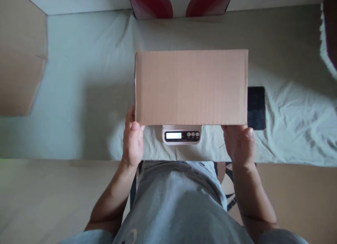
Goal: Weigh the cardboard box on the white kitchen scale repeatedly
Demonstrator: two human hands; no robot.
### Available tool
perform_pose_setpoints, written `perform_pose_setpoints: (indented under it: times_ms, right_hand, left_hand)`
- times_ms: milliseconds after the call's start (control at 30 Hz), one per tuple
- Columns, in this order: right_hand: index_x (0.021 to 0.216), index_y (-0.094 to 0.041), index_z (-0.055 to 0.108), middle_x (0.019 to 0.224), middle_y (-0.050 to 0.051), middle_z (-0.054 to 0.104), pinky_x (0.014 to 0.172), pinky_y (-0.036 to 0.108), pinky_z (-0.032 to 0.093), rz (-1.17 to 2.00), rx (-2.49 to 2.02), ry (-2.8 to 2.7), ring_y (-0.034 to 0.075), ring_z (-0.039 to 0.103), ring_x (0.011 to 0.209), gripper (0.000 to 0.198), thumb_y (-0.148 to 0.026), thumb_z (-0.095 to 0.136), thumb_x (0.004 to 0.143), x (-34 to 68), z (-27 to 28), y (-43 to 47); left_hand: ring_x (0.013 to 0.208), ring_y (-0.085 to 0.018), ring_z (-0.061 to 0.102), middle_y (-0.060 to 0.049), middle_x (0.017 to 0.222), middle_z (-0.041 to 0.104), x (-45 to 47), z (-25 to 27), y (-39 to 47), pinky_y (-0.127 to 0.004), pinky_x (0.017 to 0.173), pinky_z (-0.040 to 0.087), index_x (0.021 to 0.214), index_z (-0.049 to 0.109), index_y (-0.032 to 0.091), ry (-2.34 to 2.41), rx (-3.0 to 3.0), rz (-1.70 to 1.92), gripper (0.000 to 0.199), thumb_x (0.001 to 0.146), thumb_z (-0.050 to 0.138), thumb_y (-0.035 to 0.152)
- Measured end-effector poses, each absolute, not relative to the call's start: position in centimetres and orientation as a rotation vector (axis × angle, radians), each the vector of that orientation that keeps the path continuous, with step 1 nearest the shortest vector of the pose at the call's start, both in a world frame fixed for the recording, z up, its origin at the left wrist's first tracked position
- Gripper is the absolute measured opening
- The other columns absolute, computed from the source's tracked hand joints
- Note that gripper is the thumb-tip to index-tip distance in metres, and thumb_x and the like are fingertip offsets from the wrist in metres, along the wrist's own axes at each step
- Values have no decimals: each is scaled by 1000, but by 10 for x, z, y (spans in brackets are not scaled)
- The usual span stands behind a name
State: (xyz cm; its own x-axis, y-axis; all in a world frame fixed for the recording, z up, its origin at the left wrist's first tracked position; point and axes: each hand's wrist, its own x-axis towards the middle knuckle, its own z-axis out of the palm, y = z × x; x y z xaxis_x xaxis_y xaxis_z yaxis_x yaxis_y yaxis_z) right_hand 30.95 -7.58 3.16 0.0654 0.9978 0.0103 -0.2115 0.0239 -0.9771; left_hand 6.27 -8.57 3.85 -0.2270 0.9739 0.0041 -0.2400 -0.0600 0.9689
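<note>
A plain brown cardboard box [191, 87] is between my two hands in the middle of the view. My left hand [133, 138] grips its near left corner, thumb on the edge and fingers partly hidden behind the side. At the near right corner my right hand [240, 142] holds it too, with most fingers under the box. Below the box, a white kitchen scale [181, 143] shows only its front panel, with a lit display and several buttons. The box covers the rest of the scale; I cannot tell whether the two touch.
A dark phone-like slab [256, 109] lies just right of the box, partly covered by it. The surface carries a pale green cloth [86, 44]. Larger cardboard [21, 61] stands at the left edge. Red-and-white panels [155, 5] rise at the back.
</note>
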Motion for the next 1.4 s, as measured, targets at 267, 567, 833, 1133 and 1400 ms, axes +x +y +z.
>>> perform_pose_setpoints:
  times_ms: [267,567,833,1133,1400]
  right_hand:
    - [128,-34,59,143,-2,59,120,49,36,1250,-1099,-986,24,39,147,57,-66,37,86,312,35,-72]
    - [125,-37,61,143,-4,57,116,58,40,1199,-1109,-911,27,42,145,53,-62,32,88,329,34,-67]
    - [121,-35,64,137,0,62,115,58,40,1157,-1126,-897,28,48,140,54,-62,32,88,324,34,-65]
    - [117,-36,66,131,-4,67,115,54,42,1149,-1138,-932,27,54,132,51,-62,35,86,322,34,-66]
    - [108,-35,71,113,-2,73,115,46,43,1138,-1093,-979,24,62,119,47,-61,40,85,317,36,-63]
  left_hand:
    - [143,-26,41,2,145,54,57,37,-84,-47,115,41,128,61,40,1189,908,1501,43,92,42,54]
    - [147,-23,35,6,146,52,34,32,-81,-44,120,37,127,59,44,1339,951,1471,44,92,36,57]
    - [148,-24,33,9,146,52,43,34,-80,-47,120,37,123,62,44,1303,927,1478,41,90,41,54]
    - [142,-27,42,4,141,56,43,38,-87,-48,113,45,128,61,43,1331,1018,1449,43,92,41,54]
    - [140,-29,44,-1,144,55,51,52,-88,-50,113,44,132,58,35,1285,1028,1391,47,91,47,57]
